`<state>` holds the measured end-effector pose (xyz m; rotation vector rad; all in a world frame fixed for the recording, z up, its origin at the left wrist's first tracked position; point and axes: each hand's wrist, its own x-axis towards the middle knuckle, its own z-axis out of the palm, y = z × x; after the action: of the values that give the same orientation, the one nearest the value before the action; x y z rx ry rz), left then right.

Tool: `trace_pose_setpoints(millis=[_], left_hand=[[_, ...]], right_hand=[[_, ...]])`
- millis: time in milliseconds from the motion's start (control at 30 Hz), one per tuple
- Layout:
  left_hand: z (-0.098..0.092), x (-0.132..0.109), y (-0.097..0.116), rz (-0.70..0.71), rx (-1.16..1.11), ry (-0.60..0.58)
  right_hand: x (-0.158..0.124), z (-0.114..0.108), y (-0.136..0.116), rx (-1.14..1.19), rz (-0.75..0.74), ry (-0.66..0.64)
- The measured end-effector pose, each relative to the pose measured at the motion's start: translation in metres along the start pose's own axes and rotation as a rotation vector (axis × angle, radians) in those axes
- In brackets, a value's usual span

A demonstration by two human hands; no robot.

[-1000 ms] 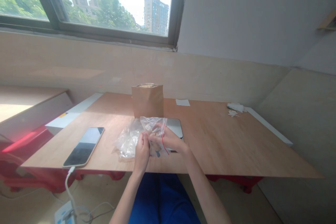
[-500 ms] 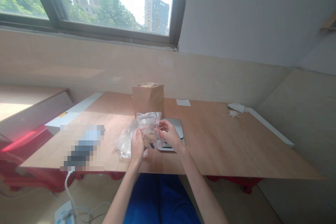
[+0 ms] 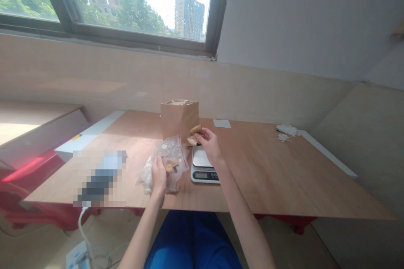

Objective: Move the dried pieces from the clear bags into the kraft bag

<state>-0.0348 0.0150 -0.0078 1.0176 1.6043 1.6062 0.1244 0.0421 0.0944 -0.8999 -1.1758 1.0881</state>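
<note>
My left hand (image 3: 159,173) grips a clear zip bag with a red seal line (image 3: 176,151); some brown dried pieces (image 3: 171,165) show inside it. Pinched in my right hand (image 3: 210,143) are light brown dried pieces (image 3: 195,134), held in front of the brown paper bag (image 3: 179,118) and above a white kitchen scale (image 3: 202,157). The scale's dark display panel faces me, and my right hand and wrist cover part of its right side. More clear plastic (image 3: 147,172) lies beside my left hand.
On the left of the wooden table (image 3: 268,172) lies a blurred-out object (image 3: 101,178) with a white cable. A white paper (image 3: 222,123) is behind the scale. Crumpled white scraps (image 3: 285,130) lie at the back right. A power strip (image 3: 77,256) is on the floor.
My right hand has come away from the zip bag, moving up and right with brown pieces in its fingers. My left hand and the zip bag have shifted slightly left, uncovering the scale's display.
</note>
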Motion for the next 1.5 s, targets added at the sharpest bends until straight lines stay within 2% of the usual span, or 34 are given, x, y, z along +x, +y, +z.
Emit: trace_pose_setpoints(millis=[200, 267, 400, 500, 600, 700, 1067, 1233, 1367, 1500], left_hand=[[0.000, -0.011, -0.007, 0.059, 0.105, -0.035], [-0.001, -0.013, -0.006, 0.067, 0.122, -0.053], [-0.002, -0.015, -0.004, 0.046, 0.124, -0.071], [-0.002, -0.016, -0.003, 0.046, 0.123, -0.067], [-0.003, -0.017, -0.001, 0.055, 0.115, -0.072], [-0.003, -0.017, -0.001, 0.056, 0.116, -0.081], [-0.002, -0.017, -0.002, 0.066, 0.129, -0.073], [-0.002, -0.017, 0.000, 0.067, 0.128, -0.086], [-0.003, -0.018, 0.000, 0.064, 0.123, -0.090], [-0.003, -0.018, 0.001, 0.054, 0.108, -0.098]], right_hand=[[0.075, 0.026, -0.035, -0.255, -0.418, 0.086], [0.099, 0.036, -0.040, -0.379, -0.536, 0.041], [0.133, 0.051, -0.035, -0.607, -0.635, -0.062], [0.147, 0.056, -0.024, -0.741, -0.666, -0.126], [0.151, 0.057, -0.014, -0.800, -0.677, -0.158], [0.151, 0.057, -0.010, -0.757, -0.636, -0.136], [0.133, 0.059, -0.013, -0.534, -0.510, -0.279], [0.132, 0.058, -0.015, -0.526, -0.536, -0.256], [0.130, 0.052, -0.027, -0.665, -0.602, -0.176], [0.127, 0.046, -0.041, -1.044, -0.654, -0.122]])
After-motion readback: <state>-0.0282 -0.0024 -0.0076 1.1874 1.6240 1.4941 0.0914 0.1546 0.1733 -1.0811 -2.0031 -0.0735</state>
